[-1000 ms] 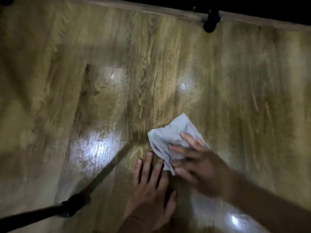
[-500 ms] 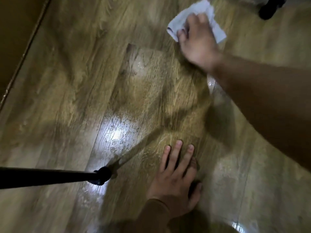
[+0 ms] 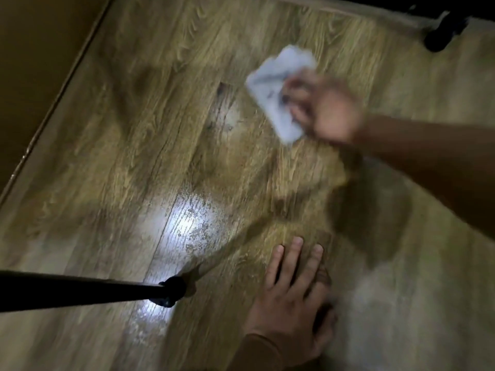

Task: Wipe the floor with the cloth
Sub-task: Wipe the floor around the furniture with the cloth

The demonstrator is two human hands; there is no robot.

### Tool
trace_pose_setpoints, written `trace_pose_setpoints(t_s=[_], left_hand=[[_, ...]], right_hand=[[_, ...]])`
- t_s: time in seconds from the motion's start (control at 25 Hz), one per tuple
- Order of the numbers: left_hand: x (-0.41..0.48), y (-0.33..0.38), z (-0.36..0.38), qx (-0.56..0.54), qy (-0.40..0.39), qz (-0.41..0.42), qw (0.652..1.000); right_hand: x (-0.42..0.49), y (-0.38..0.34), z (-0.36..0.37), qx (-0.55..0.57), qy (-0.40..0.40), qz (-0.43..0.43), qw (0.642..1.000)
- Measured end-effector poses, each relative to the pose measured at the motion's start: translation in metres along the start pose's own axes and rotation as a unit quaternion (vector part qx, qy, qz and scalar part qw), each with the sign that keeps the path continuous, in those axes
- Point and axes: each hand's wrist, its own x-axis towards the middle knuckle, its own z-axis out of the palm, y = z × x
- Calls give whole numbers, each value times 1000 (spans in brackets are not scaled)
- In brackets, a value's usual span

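Note:
A crumpled white cloth (image 3: pixel 278 87) lies pressed on the wood-grain floor (image 3: pixel 160 124) at upper centre. My right hand (image 3: pixel 326 108) is on its right side, fingers holding it down, blurred by motion; the forearm runs off to the right edge. My left hand (image 3: pixel 292 298) rests flat on the floor at lower centre, fingers spread, holding nothing. A brown sleeve covers its wrist.
A black leg with a rounded foot (image 3: pixel 171 290) comes in from the left edge and stands on the floor beside my left hand. Another black foot (image 3: pixel 442 33) is at the top right. A brown wall (image 3: pixel 40 62) with a baseboard borders the floor at left.
My right hand first pushed the cloth away toward the far edge, then pulled it back nearer and leftward. My left hand has stayed planted on the floor.

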Motion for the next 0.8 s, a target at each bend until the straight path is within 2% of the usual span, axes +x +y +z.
trace_pose_setpoints(t_s=[0.04,0.12,0.16,0.24,0.28,0.36,0.44,0.48,0.52,0.56,0.64,0.72,0.8], left_hand=[[8,3,-2,-27,-23,1,999],[9,6,1,-32,-10,6,999],[10,4,1,-31,1,1,1000],[8,2,0,-37,6,-9,999],[8,5,0,-49,-1,-13,999],[9,6,-1,-40,12,-13,999],[8,4,-1,-36,13,-6,999],[8,3,-2,-32,14,-2,999],[9,3,-1,-29,23,1,999],[9,3,1,-22,28,0,999],[9,4,2,-24,35,1,999],[10,3,1,-21,36,2,999],[10,4,1,-13,29,2,1000]], right_hand=[[13,12,-14,-35,23,77,996],[47,65,-35,-32,87,318,944],[53,73,-34,-16,104,376,921],[42,30,-18,-62,65,303,949],[23,-1,-6,-55,30,229,971],[-27,-58,16,-15,-41,94,995],[-79,-110,28,13,-135,-16,991],[-94,-115,29,17,-135,-48,989],[-100,-106,24,13,-118,-43,992],[-104,-86,19,-3,-85,0,996],[-126,-24,-4,-21,3,158,987],[-172,47,-36,-28,27,353,935],[-215,87,-61,-20,29,477,878]])
